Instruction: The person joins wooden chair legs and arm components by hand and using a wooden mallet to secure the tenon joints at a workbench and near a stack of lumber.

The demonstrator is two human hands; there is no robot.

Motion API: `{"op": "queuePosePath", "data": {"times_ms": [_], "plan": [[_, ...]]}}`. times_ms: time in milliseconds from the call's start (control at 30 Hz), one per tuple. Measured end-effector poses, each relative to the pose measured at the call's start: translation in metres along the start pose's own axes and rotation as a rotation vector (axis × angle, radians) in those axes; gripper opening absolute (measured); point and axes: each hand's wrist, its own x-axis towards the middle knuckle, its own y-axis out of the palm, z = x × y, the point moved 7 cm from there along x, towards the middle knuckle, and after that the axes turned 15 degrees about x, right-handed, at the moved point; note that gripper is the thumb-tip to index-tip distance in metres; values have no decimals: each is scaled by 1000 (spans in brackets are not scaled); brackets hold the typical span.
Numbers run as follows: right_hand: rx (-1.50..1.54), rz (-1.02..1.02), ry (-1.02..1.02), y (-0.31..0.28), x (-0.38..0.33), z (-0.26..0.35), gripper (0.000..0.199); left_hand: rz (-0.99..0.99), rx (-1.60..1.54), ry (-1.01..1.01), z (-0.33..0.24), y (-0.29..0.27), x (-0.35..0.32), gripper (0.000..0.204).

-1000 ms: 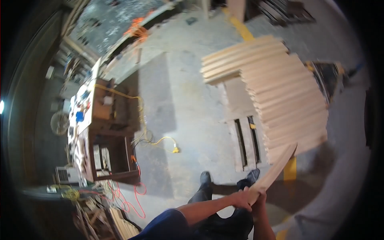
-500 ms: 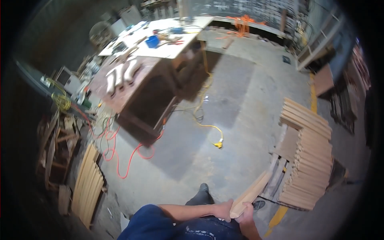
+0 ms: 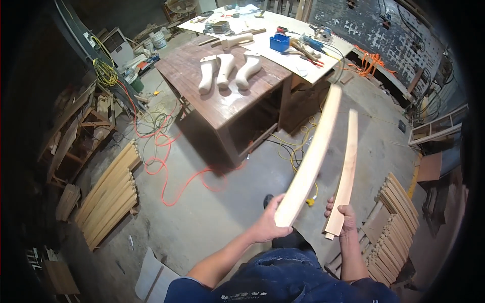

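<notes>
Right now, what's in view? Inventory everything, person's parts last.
held wooden pieces: two, pale, right of centre
table: one, brown, ahead
curved pieces: at least three, pale, on table
board: one, white, beyond table
bin: one, blue, on board
tools: several, mixed colours, on board
stacked wood: two groups, pale, floor left and right
cord: count unclear, red, floor
left hand: one, bare, around one held piece
right hand: one, bare, around the other

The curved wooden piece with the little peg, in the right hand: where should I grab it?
Probably the free far end of the curved wooden piece, coming from beyond it and closing across its slim width. The right hand grips the near end, by the peg, and the rest, long and gently curved, sticks out bare.
</notes>
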Motion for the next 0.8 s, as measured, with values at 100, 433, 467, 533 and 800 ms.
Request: {"op": "queuePosePath", "data": {"times_ms": [100, 433, 467, 533, 800], "plan": [[-189, 79, -23, 84, 74, -11, 54, -160, -60, -29, -4, -111, 24, 108], [-296, 347, -691, 370, 299, -6, 84, -680, -51, 64, 40, -467, 150, 94], [-306, 361, -735, 388, 323, 1, 81, -678, -58, 27, 46, -493, 164, 89], [-341, 344, -825, 421, 362, -2, 75, -678, -44, -17, 77, -549, 189, 84], [-379, 245, -1012, 509, 466, -106, 71, -550, -182, -162, 241, -753, 324, 71]]}}
